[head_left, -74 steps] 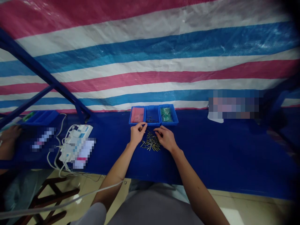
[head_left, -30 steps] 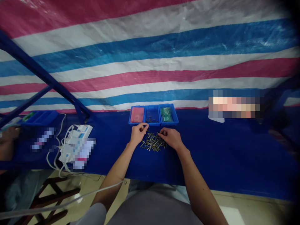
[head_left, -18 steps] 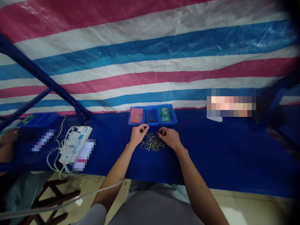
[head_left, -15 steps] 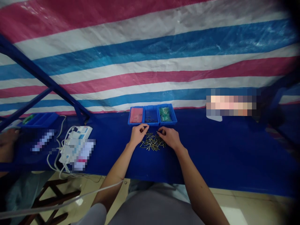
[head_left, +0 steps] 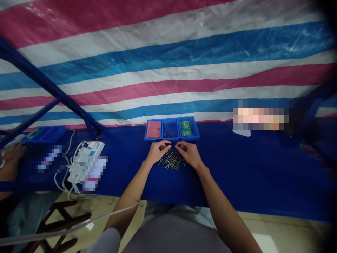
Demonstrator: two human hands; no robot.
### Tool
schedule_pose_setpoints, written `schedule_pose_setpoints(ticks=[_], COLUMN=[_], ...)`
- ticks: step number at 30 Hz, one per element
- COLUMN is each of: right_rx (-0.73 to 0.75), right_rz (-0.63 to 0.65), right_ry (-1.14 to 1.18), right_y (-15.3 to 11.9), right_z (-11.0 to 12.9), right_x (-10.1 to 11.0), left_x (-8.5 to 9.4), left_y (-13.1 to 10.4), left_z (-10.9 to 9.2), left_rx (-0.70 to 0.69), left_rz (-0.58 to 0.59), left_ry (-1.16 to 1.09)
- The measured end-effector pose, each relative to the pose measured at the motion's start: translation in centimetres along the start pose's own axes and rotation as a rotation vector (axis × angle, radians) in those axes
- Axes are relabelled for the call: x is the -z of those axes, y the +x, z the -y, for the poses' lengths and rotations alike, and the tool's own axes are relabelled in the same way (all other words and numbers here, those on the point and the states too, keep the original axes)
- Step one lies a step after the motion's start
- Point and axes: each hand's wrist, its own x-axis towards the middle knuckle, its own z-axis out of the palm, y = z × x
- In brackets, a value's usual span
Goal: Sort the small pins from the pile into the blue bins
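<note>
A pile of thin sticks [head_left: 171, 160] is lying between the left hand [head_left: 157, 152] and right hand [head_left: 191, 153], fingertips nearly meeting; I cannot tell whether they're gripping anything.

The left arm [head_left: 131, 198] reaches toward one o'clock, the right arm [head_left: 221, 205] toward eleven. The left hand [head_left: 157, 152], curled, points to two o'clock, the right hand [head_left: 191, 153], also curled, to ten, a narrow gap between them.

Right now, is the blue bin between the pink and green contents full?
No, sparsely filled: the blue bin shows only a few thin pieces near its front, with bare floor behind.
</note>
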Motion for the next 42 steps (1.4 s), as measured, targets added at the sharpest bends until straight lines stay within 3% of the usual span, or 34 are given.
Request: schedule_pose_setpoints(ticks=[10,20,32,38,42], right_rx=[-0.004,-0.001,0.024,0.055,0.089], right_rz=[0.100,0.148,0.126,0.068,0.011], right_ry=[0.362,0.462,0.447,0.215,0.139], right_y=[-0.5,-0.5,-0.5,-0.6,-0.5], right_z=[1.4,1.9,2.1,1.6,1.4], right_x=[-1.2,-1.0,-1.0,-1.0,-0.8], left_x=[-0.1,-0.1,0.0,0.0,0.0], left_y=[0.3,0.2,-0.1,-0.1,-0.1], left_z=[0.3,0.0,-0.5,-0.7,-0.9], left_rx=[-0.264,-0.303,-0.270,-0.268,-0.262], left_rz=[-0.015,0.038,0.036,0.094,0.063], left_ry=[0.085,0.075,0.110,0.206,0.162])
